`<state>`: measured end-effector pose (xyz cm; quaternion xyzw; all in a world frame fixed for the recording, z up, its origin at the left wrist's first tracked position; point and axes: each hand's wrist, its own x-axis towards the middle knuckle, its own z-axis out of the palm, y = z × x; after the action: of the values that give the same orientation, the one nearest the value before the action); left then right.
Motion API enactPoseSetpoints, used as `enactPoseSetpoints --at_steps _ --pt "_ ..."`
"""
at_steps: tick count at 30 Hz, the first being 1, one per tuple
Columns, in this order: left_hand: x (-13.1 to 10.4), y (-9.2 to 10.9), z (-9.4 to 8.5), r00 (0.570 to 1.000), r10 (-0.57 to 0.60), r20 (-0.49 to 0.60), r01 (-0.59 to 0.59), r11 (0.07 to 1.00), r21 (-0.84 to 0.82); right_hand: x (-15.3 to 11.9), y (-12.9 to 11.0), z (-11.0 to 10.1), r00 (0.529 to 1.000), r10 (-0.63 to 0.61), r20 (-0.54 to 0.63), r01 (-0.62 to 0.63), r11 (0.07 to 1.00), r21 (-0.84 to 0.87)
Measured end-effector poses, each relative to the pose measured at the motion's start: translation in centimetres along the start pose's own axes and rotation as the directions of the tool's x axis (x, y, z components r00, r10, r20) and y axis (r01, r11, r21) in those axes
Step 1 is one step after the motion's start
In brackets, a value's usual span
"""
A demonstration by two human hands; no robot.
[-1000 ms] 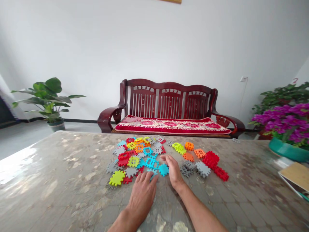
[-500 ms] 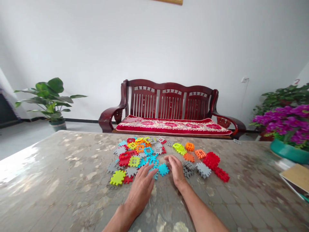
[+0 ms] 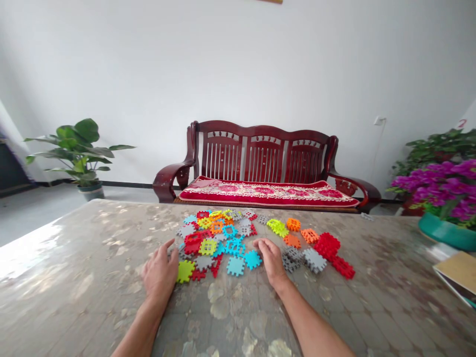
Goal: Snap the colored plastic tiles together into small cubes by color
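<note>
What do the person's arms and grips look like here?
The left forearm and right forearm are bare, with no sleeve, watch or bracelet showing. The left grip and right grip are ungloved human hands; no rings can be made out.

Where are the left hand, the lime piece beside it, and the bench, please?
Left hand [image 3: 160, 272]: head view, on the back of the hand.
Lime piece [image 3: 185, 272]: head view, on its flat face.
Bench [image 3: 264, 153]: head view, on the backrest's middle panel.

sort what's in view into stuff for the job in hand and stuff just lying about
Likely the job: lime piece by the left hand; blue piece by the right hand; red pieces, orange pieces, grey pieces

Just lying about: potted plant, wooden bench, purple flowers
</note>
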<state>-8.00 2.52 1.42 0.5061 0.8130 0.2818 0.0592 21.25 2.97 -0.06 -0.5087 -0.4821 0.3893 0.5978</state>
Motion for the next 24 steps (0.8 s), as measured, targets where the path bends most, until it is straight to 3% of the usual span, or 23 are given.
enactPoseSetpoints --at_steps 4,8,16,24 --pt "0.0 0.3 0.6 0.990 0.107 0.095 -0.117 0.988 0.104 -0.1 0.2 0.0 1.000 -0.004 -0.008 0.003 1.000 -0.019" --pt "-0.1 0.5 0.8 0.971 0.188 0.145 -0.204 0.974 0.101 0.1 0.8 -0.2 0.999 -0.029 -0.036 0.026 0.996 -0.089" --pt "0.0 0.2 1.5 0.969 0.209 0.130 -0.223 0.969 0.105 1.2 3.8 -0.5 0.969 -0.212 -0.130 0.151 0.917 -0.370" --pt "-0.3 0.9 1.1 0.964 0.229 0.137 -0.243 0.965 0.099 1.7 5.2 -0.3 0.967 -0.220 -0.125 0.137 0.870 -0.474"
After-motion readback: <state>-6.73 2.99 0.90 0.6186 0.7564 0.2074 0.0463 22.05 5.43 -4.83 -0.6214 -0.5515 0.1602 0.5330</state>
